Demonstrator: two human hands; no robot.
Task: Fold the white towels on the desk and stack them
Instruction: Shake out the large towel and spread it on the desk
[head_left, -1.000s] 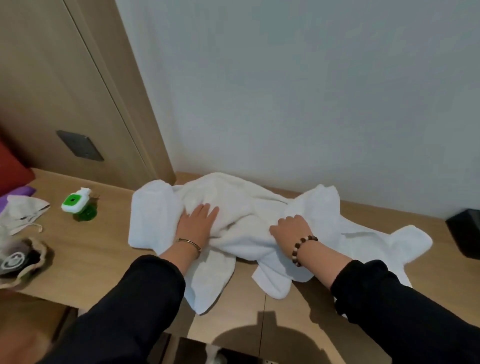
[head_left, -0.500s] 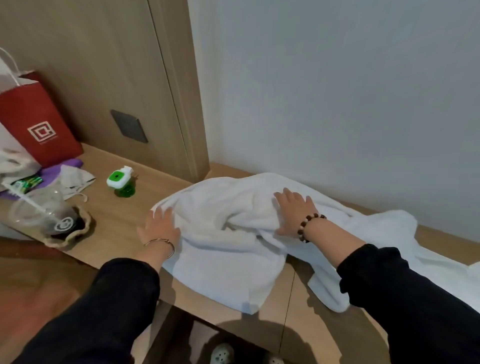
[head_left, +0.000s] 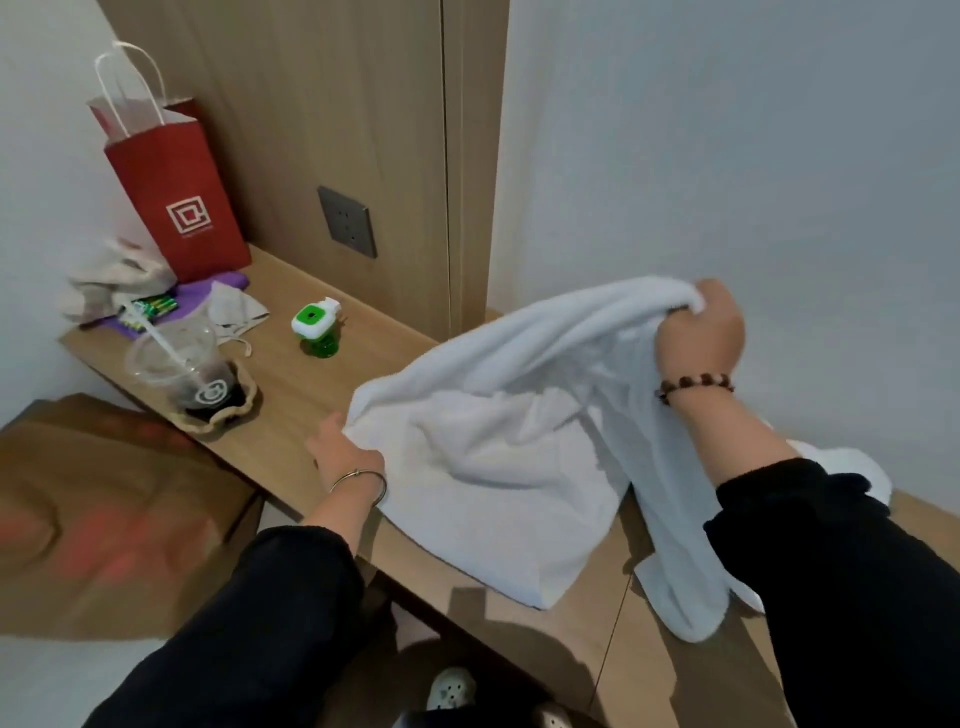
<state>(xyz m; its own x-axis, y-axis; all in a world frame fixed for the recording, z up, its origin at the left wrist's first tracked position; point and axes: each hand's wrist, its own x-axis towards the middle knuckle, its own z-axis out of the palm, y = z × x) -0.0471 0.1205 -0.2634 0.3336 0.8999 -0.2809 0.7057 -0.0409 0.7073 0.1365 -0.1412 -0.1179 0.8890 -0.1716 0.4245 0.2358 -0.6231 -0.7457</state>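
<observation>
Since the earlier frame the right hand has risen off the worktop, hauling one end of the white towel into the air, and the left hand has slid to the cloth's left corner.

Nearest, the towel's front edge droops over the worktop's lip, and a long tail hangs down under the right forearm. The left hand sits low at the corner. Its fingers go under the cloth, so I cannot tell whether they are clamped on it or merely beneath it. Higher up, the right hand's fingers are curled tight round a bunched end. Behind that arm a second white towel lies crumpled by the wall. Farther back on the left stand a plastic cup of dark drink, a green bottle and a red paper bag.

As I judge it, the cloth is twisted, so a fold made now would come out lopsided. If the left hold is loose, the corner will slip once the towel is stretched. A wide shake leftward could tip the cup or bottle, and the hanging tail may drag the towel off the edge.
</observation>
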